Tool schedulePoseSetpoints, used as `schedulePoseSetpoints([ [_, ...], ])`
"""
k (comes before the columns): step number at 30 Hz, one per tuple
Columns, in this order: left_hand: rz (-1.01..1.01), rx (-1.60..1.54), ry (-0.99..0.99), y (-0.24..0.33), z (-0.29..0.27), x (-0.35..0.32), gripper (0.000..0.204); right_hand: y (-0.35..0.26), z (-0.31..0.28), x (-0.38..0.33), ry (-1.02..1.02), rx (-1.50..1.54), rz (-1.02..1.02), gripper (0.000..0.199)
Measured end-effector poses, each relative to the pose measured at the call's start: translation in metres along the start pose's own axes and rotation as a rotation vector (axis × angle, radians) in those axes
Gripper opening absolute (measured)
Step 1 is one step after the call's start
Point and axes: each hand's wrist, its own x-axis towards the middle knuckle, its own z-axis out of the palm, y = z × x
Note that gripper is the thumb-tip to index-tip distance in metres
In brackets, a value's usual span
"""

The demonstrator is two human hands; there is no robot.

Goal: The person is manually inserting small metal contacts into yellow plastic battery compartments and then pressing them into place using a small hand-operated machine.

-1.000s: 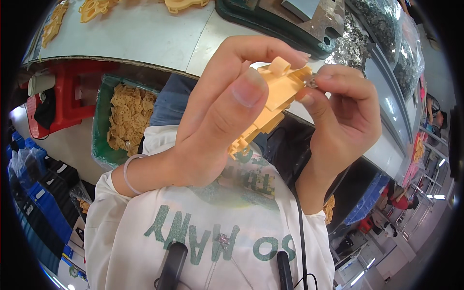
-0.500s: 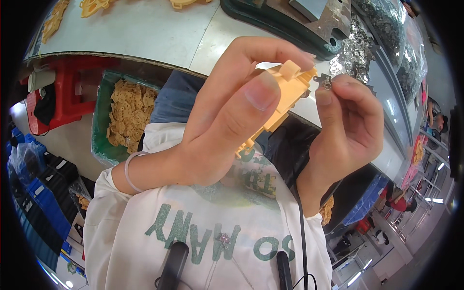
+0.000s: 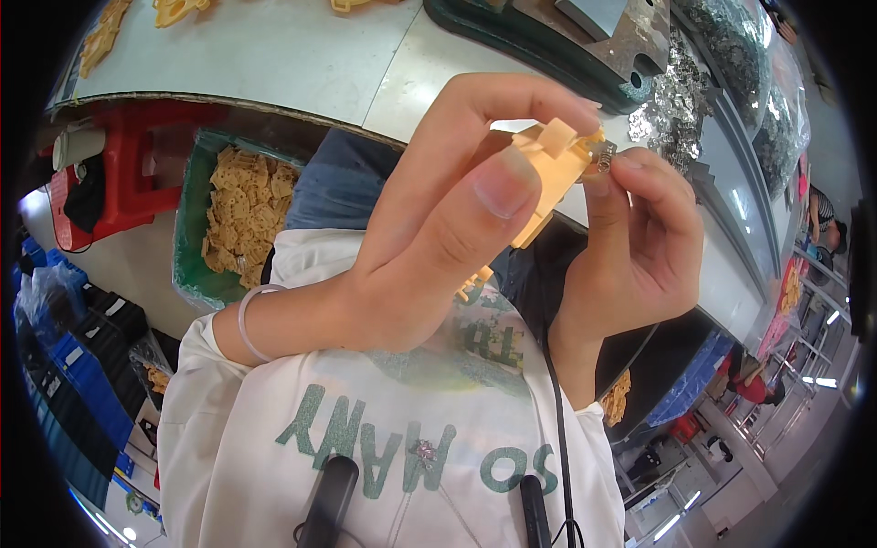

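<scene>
My left hand [image 3: 448, 210] is closed round a yellow-orange moulded plastic part [image 3: 554, 164], thumb on the near face and forefinger bent over its top. Between the thumb and forefinger of my right hand [image 3: 630, 247] is a small metal clip [image 3: 604, 158], pinched at its edge. The clip is at the right edge of the plastic part, near its upper end; whether it is seated there I cannot tell. My palm and fingers hide much of the part.
A pale worktable [image 3: 301, 50] holds more yellow parts [image 3: 178, 11], a dark green metal fixture [image 3: 512, 46] and a heap of small metal pieces [image 3: 671, 114]. Bagged metal pieces [image 3: 731, 46] lie beyond. At left are a green-lined bin [image 3: 194, 215] of yellow parts and a red stool [image 3: 137, 183].
My right hand has moved left, bringing the metal clip from just beside the plastic part up to its right edge. My left hand has shifted slightly right with the part.
</scene>
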Motion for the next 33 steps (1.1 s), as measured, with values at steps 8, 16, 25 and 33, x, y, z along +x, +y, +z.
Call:
schedulePoseSetpoints([
  [8, 0.009, -0.005, -0.017, -0.002, 0.0, -0.001, 0.066, 0.001, 0.002, -0.002, 0.046, -0.101, -0.092, 0.021],
  [16, 0.012, -0.016, 0.014, -0.003, -0.001, -0.001, 0.065, 0.0, 0.004, -0.002, 0.008, -0.107, -0.077, 0.022],
  [25, 0.008, -0.01, -0.029, -0.006, -0.002, -0.001, 0.063, 0.004, -0.004, 0.011, -0.048, -0.067, -0.087, 0.023],
  [33, 0.005, -0.003, -0.04, -0.006, -0.003, 0.0, 0.063, -0.003, -0.014, 0.024, -0.246, -0.156, -0.072, 0.015],
])
